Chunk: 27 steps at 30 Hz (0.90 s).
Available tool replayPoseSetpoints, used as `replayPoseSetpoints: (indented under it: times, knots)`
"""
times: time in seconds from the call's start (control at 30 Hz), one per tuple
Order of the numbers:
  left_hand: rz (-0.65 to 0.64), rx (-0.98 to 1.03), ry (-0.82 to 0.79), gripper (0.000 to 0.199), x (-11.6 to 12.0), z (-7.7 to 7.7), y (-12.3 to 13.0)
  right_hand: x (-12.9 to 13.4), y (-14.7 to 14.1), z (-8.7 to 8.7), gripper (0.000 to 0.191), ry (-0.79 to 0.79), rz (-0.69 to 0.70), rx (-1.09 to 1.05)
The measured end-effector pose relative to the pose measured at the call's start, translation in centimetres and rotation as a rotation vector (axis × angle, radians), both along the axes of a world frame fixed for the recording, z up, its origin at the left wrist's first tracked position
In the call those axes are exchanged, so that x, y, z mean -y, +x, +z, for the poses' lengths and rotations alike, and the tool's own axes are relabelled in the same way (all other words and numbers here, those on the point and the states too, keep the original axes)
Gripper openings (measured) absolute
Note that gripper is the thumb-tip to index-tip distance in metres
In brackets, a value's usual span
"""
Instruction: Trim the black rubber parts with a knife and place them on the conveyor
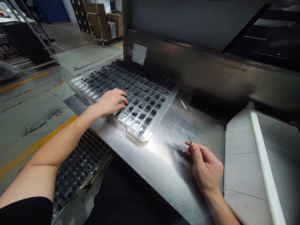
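Observation:
My left hand (112, 101) is over a clear plastic tray (150, 132), its fingers bent and apart, with nothing visible between them. Small black parts (142, 117) sit in many of the tray's pockets, while several pockets along the near edge hold none. Between the thumb and fingers of my right hand (206, 167) is a slim craft knife (189, 139), its pointed blade angled up and away from me. Most of its handle is hidden in my grip. This hand is above the metal worktop (161, 167), to the right of the tray.
A slim white pointed item (182, 103) lies on the worktop. At right stands a white bin (239, 156); a metal panel (201, 72) closes off the back. Below the worktop at left is another tray of black parts (82, 159). Cartons (114, 22) stand on the floor beyond.

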<state>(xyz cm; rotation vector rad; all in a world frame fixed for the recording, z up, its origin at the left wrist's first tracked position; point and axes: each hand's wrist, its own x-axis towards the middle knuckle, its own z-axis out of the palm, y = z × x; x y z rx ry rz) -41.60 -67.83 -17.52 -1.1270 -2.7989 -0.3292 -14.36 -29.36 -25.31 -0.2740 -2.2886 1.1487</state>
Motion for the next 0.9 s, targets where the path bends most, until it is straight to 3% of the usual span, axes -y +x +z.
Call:
replayPoseSetpoints:
  times: [0.17,0.27,0.47,0.67,0.9]
  knots:
    - [0.025,-0.035,-0.192,0.019,-1.6,1.6,-0.1,0.2,0.0,0.3,0.042,0.007,0.021,-0.023]
    - [0.039,-0.052,-0.226,0.020,-2.0,1.8,0.4,0.2,0.0,0.4,0.041,0.017,0.030,-0.033]
    - [-0.008,-0.118,-0.045,0.033,-1.3,0.1,1.2,0.1,0.0,0.1,0.038,0.021,0.051,-0.040]
    - [0.001,-0.066,0.157,0.027,-0.8,-0.8,1.1,0.1,0.0,0.0,0.036,0.020,0.058,-0.032]
    - [-0.005,-0.055,0.239,0.019,-1.0,-1.5,0.5,-0.1,0.1,-0.3,0.033,0.048,0.072,-0.027]
